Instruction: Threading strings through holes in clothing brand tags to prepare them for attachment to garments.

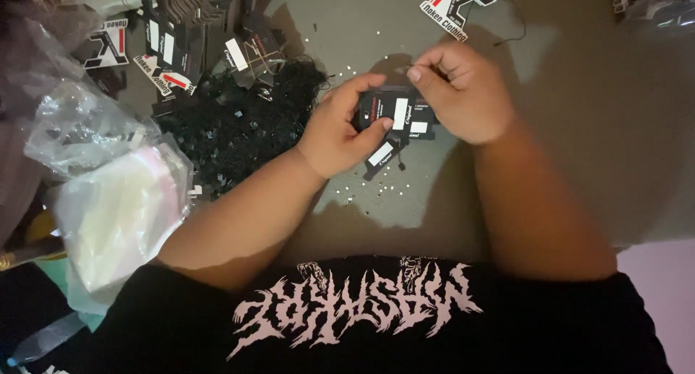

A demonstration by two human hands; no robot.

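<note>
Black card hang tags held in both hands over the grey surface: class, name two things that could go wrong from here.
1. The left hand grips a small stack of black card hang tags; one lower tag sticks out askew and might slip free.
2. The tangled heap of black strings lies close beside the left hand, so loops could snag on it.

left hand (340, 128): fingers curled, thumb on top, grip closed | right hand (460, 91): thumb and first finger pinched together, other fingers bent | hands: close together, almost touching | arms: bare, reaching forward, elbows wide
</note>
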